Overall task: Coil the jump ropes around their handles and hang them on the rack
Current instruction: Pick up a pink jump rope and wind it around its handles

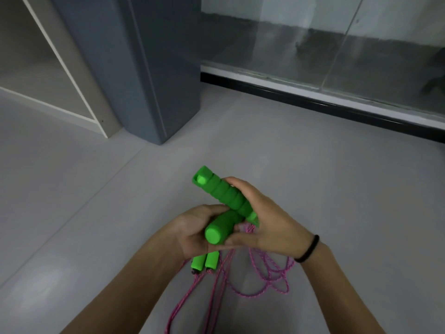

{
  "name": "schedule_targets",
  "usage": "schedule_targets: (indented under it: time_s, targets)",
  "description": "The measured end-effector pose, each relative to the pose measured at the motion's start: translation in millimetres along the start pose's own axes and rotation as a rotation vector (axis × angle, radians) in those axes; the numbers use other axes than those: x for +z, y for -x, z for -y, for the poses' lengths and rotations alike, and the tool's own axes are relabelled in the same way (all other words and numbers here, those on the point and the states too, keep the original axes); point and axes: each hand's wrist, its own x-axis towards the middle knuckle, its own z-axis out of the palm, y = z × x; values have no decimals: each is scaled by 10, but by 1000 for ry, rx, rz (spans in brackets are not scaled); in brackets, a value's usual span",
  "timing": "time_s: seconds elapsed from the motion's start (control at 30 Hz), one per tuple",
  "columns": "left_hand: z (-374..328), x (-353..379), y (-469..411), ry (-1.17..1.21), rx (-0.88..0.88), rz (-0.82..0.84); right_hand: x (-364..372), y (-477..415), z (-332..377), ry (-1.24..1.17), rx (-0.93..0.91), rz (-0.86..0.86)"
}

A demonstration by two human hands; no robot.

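Jump ropes, green foam handles, pink braided cord (269, 276): held in both hands above the grey floor (96, 213). Step: gathering handles; coiling not yet begun, cord hanging in loose loops. Left hand (192, 227): fingers curled round 1 smooth handle (215, 233); 2 lower handles (204, 262) protrude beneath. Right hand (265, 220): fingers wrapped round the ribbed handle (221, 191), tilted up-left. Next: align handles parallel, then wind cord tightly. Rack not in view.

OCR chk | head view | txt: none legible | labels/brands/nos./signs: none readable
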Motion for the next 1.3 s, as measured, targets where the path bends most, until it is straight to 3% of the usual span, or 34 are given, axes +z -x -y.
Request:
schedule_targets:
  time_s: [0.07, 0.2, 0.33, 0.47, 0.67, 0.83, 1.03, 1.13, 1.3]
  targets:
    - [-29, -6, 26, 66, 17, -31, -91, 45, 27, -123, -17, -11]
    - [-78, -97, 31, 20, -66, 2, -211, 120, 69, -29, -55, -69]
    - [-73, -102, 57, -59, -92, 181, -187, 134, 59, 190, -142, 19]
    - [-4, -57, 87, -134, -95, 321, -217, 137, 15, 196, -129, 32]
    - [2, 1, 34, -158, 46, 206, -252, 86, -105, 192, -91, -54]
    - [-20, -11, 45, -295, 213, 124, -401, 36, -337, -14, -51, -317]
    - [-99, -104, 78, -521, 348, 4, -446, -184, -659, -537, 60, -196]
    - [-246, -8, 184, -623, 367, -14, -491, -305, -642, -522, 128, -215]
    - [-741, 554, 577, -604, 454, -43, -962, -530, -118, -652, 309, -396]
